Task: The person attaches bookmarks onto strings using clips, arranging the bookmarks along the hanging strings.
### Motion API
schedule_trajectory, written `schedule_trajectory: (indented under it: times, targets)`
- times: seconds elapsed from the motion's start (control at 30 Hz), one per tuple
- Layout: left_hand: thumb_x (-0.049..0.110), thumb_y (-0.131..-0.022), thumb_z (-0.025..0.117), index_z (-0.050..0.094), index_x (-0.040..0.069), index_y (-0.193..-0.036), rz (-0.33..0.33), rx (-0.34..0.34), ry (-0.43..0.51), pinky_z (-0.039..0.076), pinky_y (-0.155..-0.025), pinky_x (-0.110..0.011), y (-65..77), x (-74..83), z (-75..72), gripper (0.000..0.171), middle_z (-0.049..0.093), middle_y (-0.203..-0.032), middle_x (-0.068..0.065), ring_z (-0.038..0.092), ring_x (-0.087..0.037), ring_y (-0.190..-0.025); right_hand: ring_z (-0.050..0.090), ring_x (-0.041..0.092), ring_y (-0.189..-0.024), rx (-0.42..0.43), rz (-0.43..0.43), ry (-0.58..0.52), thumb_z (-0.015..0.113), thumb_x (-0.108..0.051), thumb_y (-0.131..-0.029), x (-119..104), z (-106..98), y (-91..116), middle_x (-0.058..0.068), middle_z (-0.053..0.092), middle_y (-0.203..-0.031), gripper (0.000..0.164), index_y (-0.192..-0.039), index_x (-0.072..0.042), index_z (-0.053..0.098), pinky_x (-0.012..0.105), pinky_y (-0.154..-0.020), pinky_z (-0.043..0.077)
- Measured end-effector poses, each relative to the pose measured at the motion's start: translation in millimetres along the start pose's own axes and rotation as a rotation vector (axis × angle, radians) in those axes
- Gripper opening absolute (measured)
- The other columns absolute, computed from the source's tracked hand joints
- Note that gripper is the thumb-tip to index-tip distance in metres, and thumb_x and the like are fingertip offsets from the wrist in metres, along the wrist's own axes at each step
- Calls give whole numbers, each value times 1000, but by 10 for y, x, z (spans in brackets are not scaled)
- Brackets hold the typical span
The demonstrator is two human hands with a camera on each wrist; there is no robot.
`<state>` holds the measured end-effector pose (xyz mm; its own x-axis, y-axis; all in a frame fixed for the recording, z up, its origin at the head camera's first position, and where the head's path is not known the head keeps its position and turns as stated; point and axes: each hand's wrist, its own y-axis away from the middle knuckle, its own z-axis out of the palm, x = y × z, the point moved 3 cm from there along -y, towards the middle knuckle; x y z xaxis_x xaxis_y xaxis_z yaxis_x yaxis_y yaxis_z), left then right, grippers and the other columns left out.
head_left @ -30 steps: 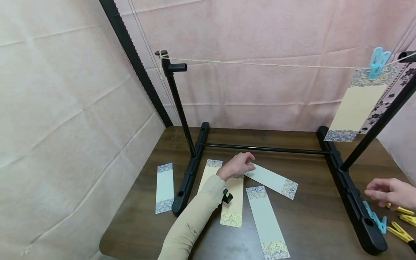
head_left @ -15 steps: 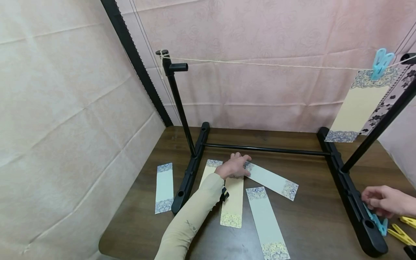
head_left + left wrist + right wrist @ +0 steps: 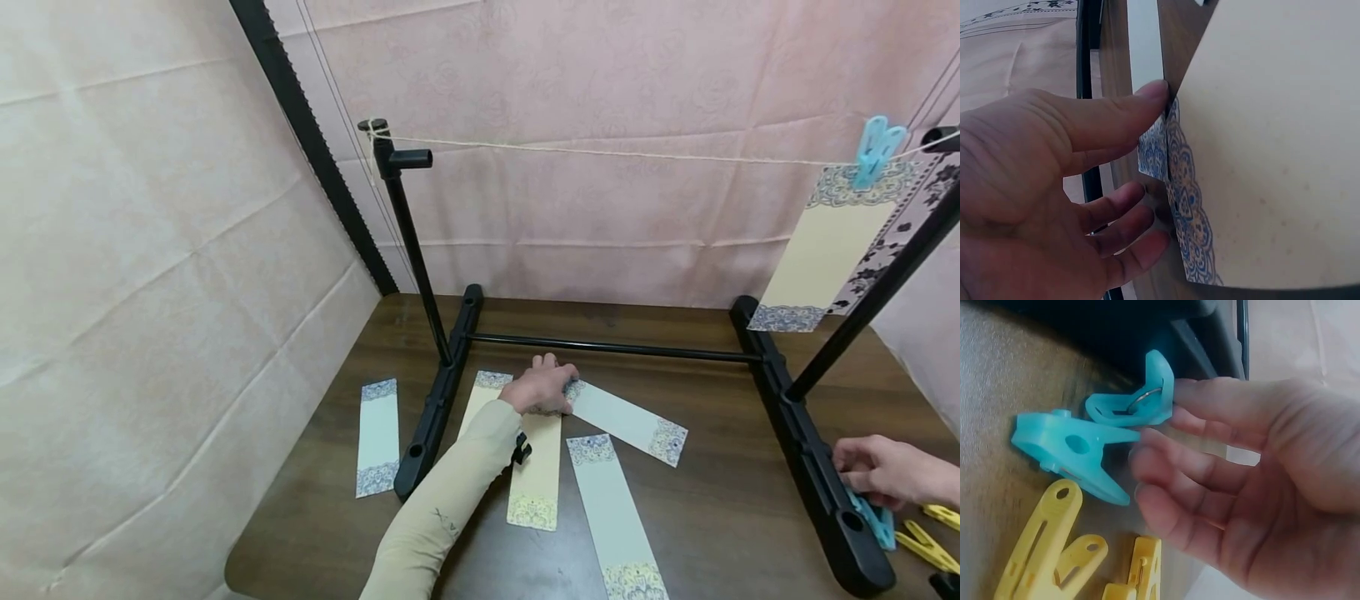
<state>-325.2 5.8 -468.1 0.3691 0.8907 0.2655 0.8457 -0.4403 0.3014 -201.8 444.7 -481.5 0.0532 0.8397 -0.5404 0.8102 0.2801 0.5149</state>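
My left hand [image 3: 538, 387] lies over the left end of a pale blue-white card [image 3: 626, 418] with lace-patterned ends. In the left wrist view the thumb crosses that card's end, and the other fingers are loosely bent beside it. Under the same hand, a cream card [image 3: 536, 467] with a blue lace border fills much of that view. At the right foot of the stand, my right hand [image 3: 892, 471] pinches one end of a light-blue clothespin [image 3: 1160, 375] between thumb and index finger. A second light-blue clothespin [image 3: 1041, 437] lies right beside the fingertips.
A cord [image 3: 600, 152] spans the black stand [image 3: 412, 250]; a blue clothespin [image 3: 877, 152] holds a cream card [image 3: 817, 258] on it. More cards, such as a white one [image 3: 378, 437] and another [image 3: 615, 508], lie on the table. Yellow clothespins [image 3: 1041, 544] lie near my right hand.
The right hand has moved left and down onto the blue clothespin. My left hand has lowered its thumb onto the end of the pale card, which stays in place.
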Motion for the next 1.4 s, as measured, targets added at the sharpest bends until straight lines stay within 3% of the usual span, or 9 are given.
schedule_trajectory:
  times: [0.27, 0.43, 0.57, 0.73, 0.93, 1.2, 1.4]
  targets:
    - [41, -79, 71, 42, 32, -132, -26, -29, -15, 40, -66, -37, -28, -18, -12, 62, 32, -124, -3, 31, -19, -101, 52, 17, -50, -72, -22, -49, 59, -10, -86, 40, 8, 43, 6, 54, -64, 8, -91, -6, 54, 25, -44, 43]
    - [44, -75, 74, 40, 24, -124, -35, -34, -30, 41, -67, -34, -55, -26, -13, 63, 33, -120, -4, 32, -19, -100, 49, 17, -51, -75, 10, -61, 56, -2, -82, 61, 38, 15, 5, 53, -64, 12, -92, -6, 54, 23, -44, 41]
    - [44, -72, 76, 36, 21, -122, -33, -27, -6, 41, -73, -33, -49, -27, -17, 68, 37, -123, -2, 35, -18, -105, 49, 18, -54, 19, 58, 20, 57, 1, -79, 70, 16, 1, 3, 52, -67, 16, -92, -8, 56, 26, -45, 41]
    - [42, -74, 75, 37, 21, -131, -9, -33, 21, 42, -81, -36, -48, -30, -1, 71, 36, -131, -3, 35, -18, -116, 48, 17, -58, 146, 33, 161, 61, -2, -78, 62, -63, -1, 0, 52, -68, 16, -93, -5, 59, 29, -50, 39]
    - [40, -74, 76, 44, 22, -122, 5, -15, 48, 43, -74, -35, -42, -44, -4, 60, 35, -121, -5, 35, -18, -107, 50, 17, -66, 251, 40, 264, 65, -11, -79, 42, -188, 16, 1, 58, -74, 22, -93, 5, 61, 35, -57, 42]
    - [26, -87, 66, 42, 21, -112, 92, 38, 258, 43, -65, -28, -67, -66, -34, 36, 52, -94, 4, 50, -13, -79, 46, 15, -61, 477, -30, 224, 62, -7, -82, -20, -274, 92, 1, 57, -71, 20, -96, 5, 58, 26, -51, 35]
    - [26, -89, 63, 45, 23, -121, 177, 108, 358, 46, -75, -27, -63, -33, -108, 37, 53, -118, 3, 53, -11, -92, 46, 15, -61, 498, -13, 192, 53, -11, -92, -10, -264, 110, 3, 53, -72, 25, -110, 5, 48, 27, -50, 36]
